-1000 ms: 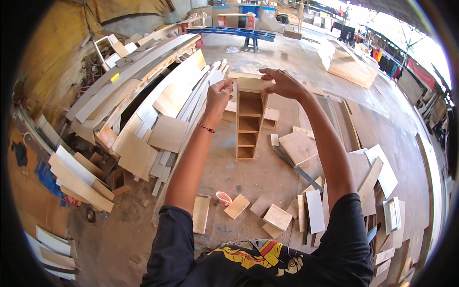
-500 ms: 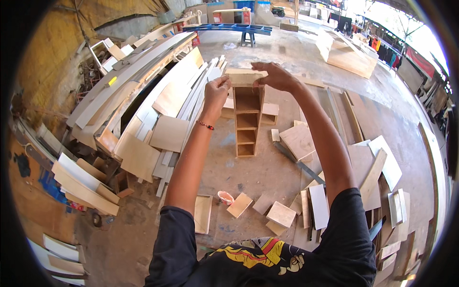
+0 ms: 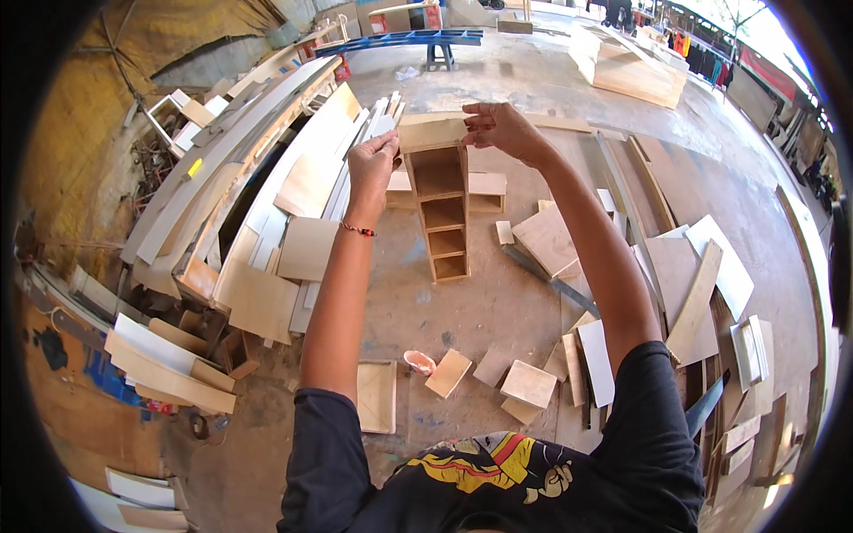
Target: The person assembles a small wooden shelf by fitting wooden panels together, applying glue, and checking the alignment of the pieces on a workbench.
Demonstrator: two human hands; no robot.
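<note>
Both hands are raised at arm's length over a tall, narrow plywood shelf unit (image 3: pixel 439 206) that stands upright on the concrete floor (image 3: pixel 498 80). The left hand (image 3: pixel 371 169) pinches the left end of a flat plywood board (image 3: pixel 431 133) between thumb and fingers, and the right hand (image 3: pixel 499 126) clasps its right end with curled fingers, so both grips are closed on the board. The board lies level across the unit's top, apparently resting on or just above it (contact cannot be told from this angle); holding it at both ends keeps it square to the side walls beneath.

The unit is pale, raw wood with sharp cut edges, open at the front and split by cross shelves into four stacked compartments. A beaded bracelet (image 3: pixel 358 229) rings the left wrist.

Outward, the floor is grey, stained and dusty. Along its left side long planks and sheets (image 3: pixel 293 169) lean in a slanted stack, smooth-faced and light. To the right, offcuts and flat panels (image 3: pixel 684 266) lie scattered, some overlapping. Near the lower edge of the view sit small square scraps (image 3: pixel 529 384) and a shallow wooden tray (image 3: pixel 377 396), with a small pinkish dish (image 3: pixel 419 361) just beside them. Toward the far end stand a blue trestle (image 3: pixel 418 40) and a large open plywood box (image 3: pixel 626 67).
</note>
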